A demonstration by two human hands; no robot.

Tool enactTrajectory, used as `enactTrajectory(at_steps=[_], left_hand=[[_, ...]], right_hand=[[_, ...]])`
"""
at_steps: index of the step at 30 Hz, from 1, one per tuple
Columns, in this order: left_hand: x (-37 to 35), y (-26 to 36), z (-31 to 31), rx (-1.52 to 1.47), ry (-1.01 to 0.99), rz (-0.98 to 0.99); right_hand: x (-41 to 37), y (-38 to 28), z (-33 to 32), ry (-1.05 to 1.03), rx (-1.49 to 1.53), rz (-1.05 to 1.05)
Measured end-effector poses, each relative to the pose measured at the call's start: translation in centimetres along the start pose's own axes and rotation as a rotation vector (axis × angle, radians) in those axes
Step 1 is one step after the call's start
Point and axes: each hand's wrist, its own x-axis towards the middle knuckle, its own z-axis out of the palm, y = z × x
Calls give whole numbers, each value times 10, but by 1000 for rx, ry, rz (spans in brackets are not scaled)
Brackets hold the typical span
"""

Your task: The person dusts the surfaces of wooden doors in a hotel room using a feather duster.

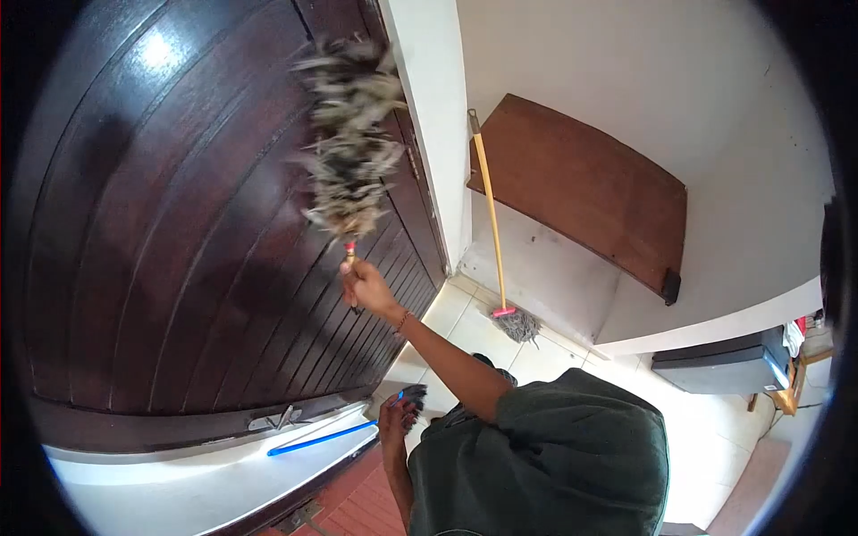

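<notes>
My right hand (365,288) is wrapped round the short handle of a feather duster (353,152). The duster points upward in front of the dark wooden door (197,232), its grey and brown feathers blurred by motion. Lower down, at the left of my body, my left hand (393,422) is closed round a brush with a long blue handle (322,438). Dark bristles (414,402) show just beyond those fingers, and the handle stretches away to the left, over the white ledge by the door's edge.
A mop (490,210) with a yellow handle leans against the wall, its grey head on the tiled floor. Behind it is a brown wooden panel (581,188). A dark grey box-like item (724,362) stands at the right. A metal latch (275,418) sits on the door.
</notes>
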Motion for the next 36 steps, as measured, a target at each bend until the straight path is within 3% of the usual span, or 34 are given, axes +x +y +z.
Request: enactTrajectory(at_steps=[3, 5, 8, 11, 14, 15, 21, 24, 27, 30, 33, 36], left_hand=[[0, 5, 1, 51, -20, 58], [0, 6, 3, 27, -17, 40], [7, 0, 4, 23, -23, 13], [11, 4, 6, 44, -32, -14], [11, 3, 8, 36, -43, 16], [11, 2, 8, 29, -46, 39], [10, 5, 10, -2, -32, 57], [14, -2, 4, -22, -15, 50], [9, -5, 2, -37, 5, 41], [8, -8, 1, -70, 27, 18], [16, -25, -10, -86, -12, 48], [15, -28, -12, -71, 21, 62]], right_hand=[[9, 105, -17, -47, 527, 159], [2, 128, -14, -39, 627, 382], [-34, 67, -17, 7, 983, 577], [-32, 40, -13, -114, 805, 393], [-9, 65, -8, -233, 462, 115], [-6, 63, -8, -184, 346, 134], [-34, 74, -19, -81, 972, 552], [-34, 93, -19, -211, 1097, 504], [-39, 77, -7, -120, 720, 462], [-35, 71, -8, -220, 560, 467], [-38, 77, -6, -266, 904, 521], [-44, 79, 3, -237, 814, 553]])
